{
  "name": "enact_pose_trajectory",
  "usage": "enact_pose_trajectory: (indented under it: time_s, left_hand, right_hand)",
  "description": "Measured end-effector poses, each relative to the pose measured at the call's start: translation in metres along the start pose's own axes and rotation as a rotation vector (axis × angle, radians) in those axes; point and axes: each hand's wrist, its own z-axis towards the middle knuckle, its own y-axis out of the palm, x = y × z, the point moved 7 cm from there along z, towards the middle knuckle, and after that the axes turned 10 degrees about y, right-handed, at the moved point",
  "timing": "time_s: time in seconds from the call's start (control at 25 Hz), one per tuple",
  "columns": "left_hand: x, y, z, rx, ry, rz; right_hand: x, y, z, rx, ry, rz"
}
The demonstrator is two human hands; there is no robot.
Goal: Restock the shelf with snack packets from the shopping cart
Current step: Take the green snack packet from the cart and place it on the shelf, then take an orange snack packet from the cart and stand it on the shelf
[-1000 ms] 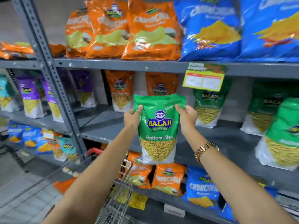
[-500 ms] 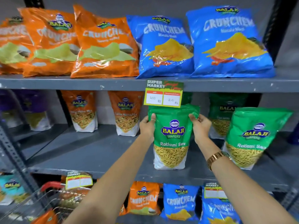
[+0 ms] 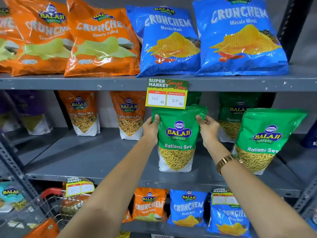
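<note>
At frame centre, my left hand (image 3: pixel 151 128) and right hand (image 3: pixel 208 130) each grip the Ratlami Sev packet (image 3: pixel 177 140) standing on the middle shelf (image 3: pixel 85 155); cart (image 3: pixel 51 206), lower left, holds more packets.

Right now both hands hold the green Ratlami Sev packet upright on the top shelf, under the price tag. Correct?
Not quite. In the head view the left hand and right hand hold the Ratlami Sev packet upright on the middle shelf, not the top one. It is under the price tag, as stated.
</note>
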Motion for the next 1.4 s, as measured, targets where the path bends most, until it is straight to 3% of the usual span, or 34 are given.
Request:
enact_pose_trajectory:
  time_s: [0.16,0.32,0.44,0.68,1.08,1.4]
  left_hand:
    - [0.006,-0.023,-0.002,-0.010,-0.009,0.141]
    - [0.013,-0.066,-0.014,0.090,-0.001,0.140]
    - [0.021,-0.109,-0.028,0.171,-0.006,0.169]
    - [0.027,-0.224,-0.069,0.367,-0.007,0.221]
    - [0.023,-0.441,-0.153,0.708,-0.059,0.422]
    - [-0.023,-0.602,-0.183,0.921,-0.325,0.598]
  right_hand:
    - [0.005,-0.005,-0.014,0.170,-0.059,-0.211]
    - [-0.004,0.004,-0.060,0.312,-0.373,-0.442]
    - [0.008,0.032,-0.091,0.179,-0.493,-0.518]
    - [0.055,0.106,-0.142,-0.112,-0.520,-0.523]
    - [0.154,0.246,-0.263,-0.618,-0.364,-0.541]
    - [0.249,0.338,-0.340,-0.887,-0.224,-0.715]
